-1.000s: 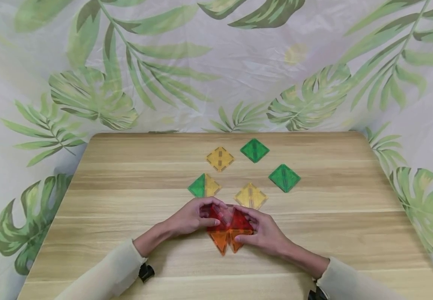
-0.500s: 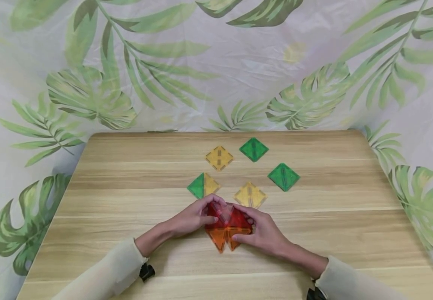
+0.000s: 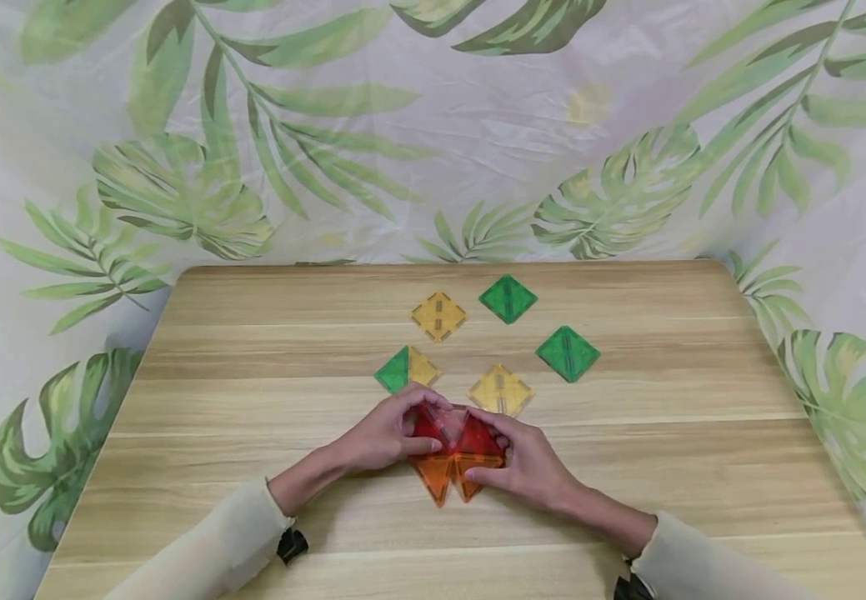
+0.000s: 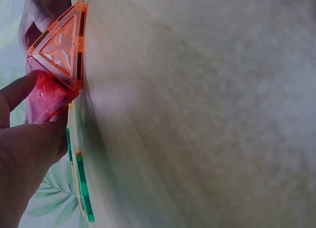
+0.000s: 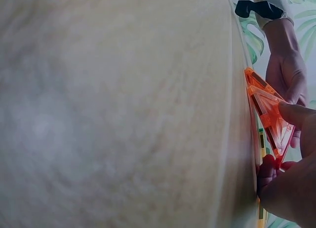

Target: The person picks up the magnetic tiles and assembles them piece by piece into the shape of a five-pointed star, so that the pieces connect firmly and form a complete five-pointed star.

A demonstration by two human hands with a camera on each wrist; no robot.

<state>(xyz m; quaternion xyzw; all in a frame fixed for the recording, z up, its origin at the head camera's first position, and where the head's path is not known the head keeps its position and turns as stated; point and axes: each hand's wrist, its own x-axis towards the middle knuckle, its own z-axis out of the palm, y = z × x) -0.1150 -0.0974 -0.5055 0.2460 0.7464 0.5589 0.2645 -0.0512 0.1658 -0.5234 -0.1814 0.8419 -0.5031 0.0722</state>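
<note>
The red-and-orange tile assembly [image 3: 478,437] is between the two hands, above the near middle part of the wooden surface [image 3: 252,400]; whether its lowest edge touches the wood, I cannot tell. The left hand [image 3: 383,429] pinches the red part, with the thumb on the near face and the fingers bent round the far side. The right hand [image 3: 533,467] pinches the other end: its thumb presses on an orange triangular tile, and its fingers are curled at the red edge behind.

The tiles are clear, thin triangles with framed borders, so I judge them to be light, stiff plastic, rather smooth and not easily broken. The weak place is probably the joints. The dark bars along the borders look like magnets, and such a joint may fold like a hinge or come apart if one side is pulled alone. It seems best to hold by the outer red panels, one hand on each side, with gentle and equal pressure, and not to squeeze the two orange points toward each other.

Beyond the hands lie flat two yellow diamonds [image 3: 438,317] [image 3: 502,390], two green diamonds [image 3: 508,298] [image 3: 568,354] and one green-and-yellow diamond [image 3: 406,369]. For these, an outer edge should offer the easier hold.
</note>
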